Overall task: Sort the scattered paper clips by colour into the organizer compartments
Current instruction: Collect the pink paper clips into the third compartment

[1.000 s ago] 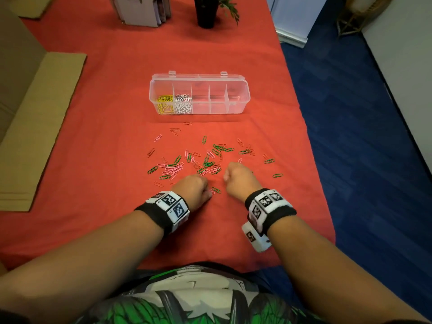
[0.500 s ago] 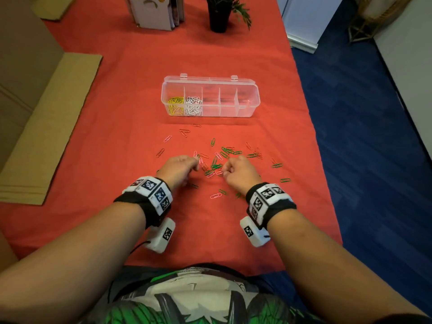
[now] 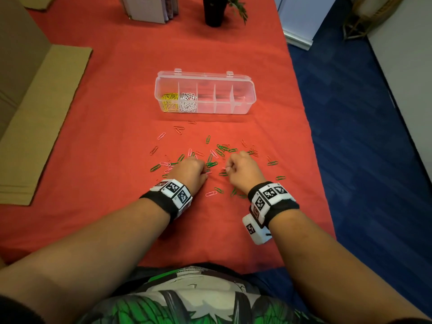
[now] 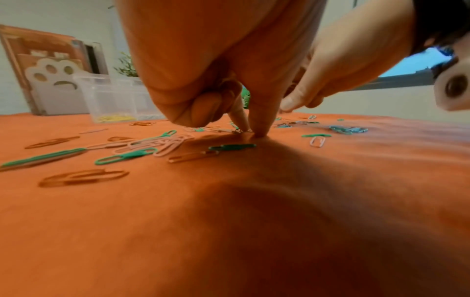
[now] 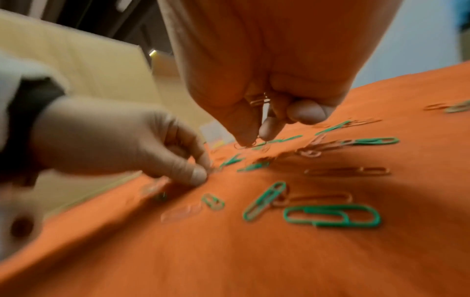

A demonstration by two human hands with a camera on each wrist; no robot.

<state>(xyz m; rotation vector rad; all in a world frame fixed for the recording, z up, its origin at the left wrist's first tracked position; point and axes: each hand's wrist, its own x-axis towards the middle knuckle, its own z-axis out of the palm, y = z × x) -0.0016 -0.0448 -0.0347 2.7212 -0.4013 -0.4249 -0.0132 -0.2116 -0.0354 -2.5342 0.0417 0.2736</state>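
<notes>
- Organizer [image 3: 205,95], head view: clear box lying beyond the scatter of paper clips [image 3: 210,157] on the red tablecloth [image 3: 112,141]. Its leftmost compartment holds yellow clips [image 3: 170,102], the next one white clips [image 3: 187,102]; the other compartments look empty. Green, pink and red-brown clips lie on the near side of the organizer.
- Head view, hands: left hand [image 3: 190,170] and right hand [image 3: 240,168] are both down in the scatter, on the near side of the organizer, fingers curled. A second ago they sat at the near edge of the scatter; they have since pushed in towards the organizer, so picking goes on and nothing has yet been carried over.
- Left wrist view: left hand's thumb and forefinger tips [image 4: 259,128] press onto the cloth, pinching at a thin clip [image 4: 237,131] whose colour cannot be told.
- Right wrist view: right hand [image 5: 264,84] already holds several red-brown clips [image 5: 259,101] bunched in its curled fingers, while its fingertips [image 5: 267,128] nip at another on the cloth. Judging by that, red-brown is the colour now being gathered.
</notes>
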